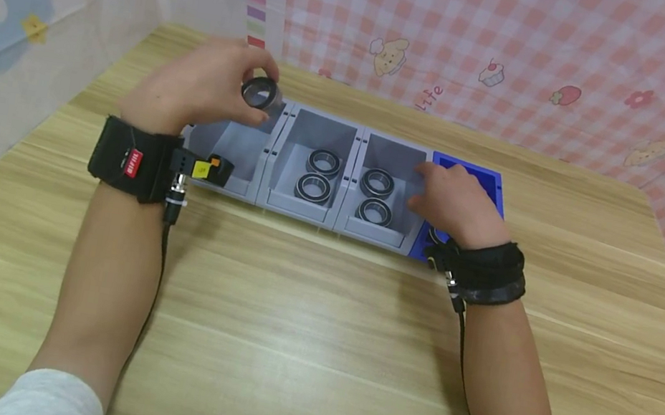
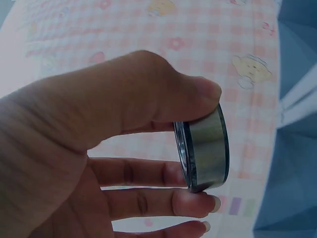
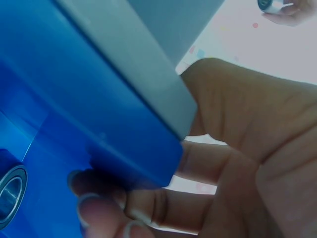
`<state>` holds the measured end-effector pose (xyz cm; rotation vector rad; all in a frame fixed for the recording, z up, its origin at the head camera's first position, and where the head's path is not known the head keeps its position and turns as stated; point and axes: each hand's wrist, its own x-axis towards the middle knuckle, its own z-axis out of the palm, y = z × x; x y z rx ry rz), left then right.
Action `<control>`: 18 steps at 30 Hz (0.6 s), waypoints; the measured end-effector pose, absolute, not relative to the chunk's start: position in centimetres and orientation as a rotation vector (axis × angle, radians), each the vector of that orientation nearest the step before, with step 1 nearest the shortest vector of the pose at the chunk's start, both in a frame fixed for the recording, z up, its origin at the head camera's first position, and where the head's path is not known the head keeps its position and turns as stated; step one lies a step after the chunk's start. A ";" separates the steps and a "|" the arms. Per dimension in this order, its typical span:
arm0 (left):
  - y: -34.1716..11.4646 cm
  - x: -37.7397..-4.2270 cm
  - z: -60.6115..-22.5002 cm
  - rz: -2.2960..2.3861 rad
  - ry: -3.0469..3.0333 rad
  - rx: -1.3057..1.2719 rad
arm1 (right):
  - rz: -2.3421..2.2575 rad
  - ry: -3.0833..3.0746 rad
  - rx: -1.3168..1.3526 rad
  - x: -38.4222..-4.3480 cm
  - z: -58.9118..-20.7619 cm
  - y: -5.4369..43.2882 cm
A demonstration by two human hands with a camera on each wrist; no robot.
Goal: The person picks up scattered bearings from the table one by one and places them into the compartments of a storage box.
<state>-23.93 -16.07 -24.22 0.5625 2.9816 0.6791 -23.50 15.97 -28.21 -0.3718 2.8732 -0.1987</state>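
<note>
My left hand (image 1: pixel 202 82) pinches a ball bearing (image 2: pixel 210 148) between thumb and fingers, above the leftmost grey bin (image 1: pixel 233 166). The bearing has a shiny metal outer face and dark edges. At the other end of the row, my right hand (image 1: pixel 460 202) grips the adjoining side walls of the third grey bin (image 1: pixel 376 236) and the blue bin (image 1: pixel 470 165). In the right wrist view its thumb goes behind the grey wall, while several fingers reach into the blue bin. A bearing (image 3: pixel 21 181) lies in the blue bin, mostly hidden by the hand in the head view.
Two bearings (image 1: pixel 300 186) lie in the second grey bin (image 1: pixel 300 208). Two more bearings (image 1: pixel 365 181) lie in the third. The bins stand side by side on a wood-grain table (image 1: pixel 289 317), with a checked cloth (image 1: pixel 464 32) behind. A cable (image 1: pixel 161 260) trails from each wrist strap.
</note>
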 end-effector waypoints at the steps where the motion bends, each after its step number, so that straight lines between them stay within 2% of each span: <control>1: -16.1 -24.1 -24.4 0.672 2.978 0.549 | -0.199 2.874 -0.369 -23.5 -28.2 16.0; 18: -16.0 -26.9 -27.9 0.509 2.879 0.350 | -0.194 2.887 -0.391 -23.5 -28.3 16.0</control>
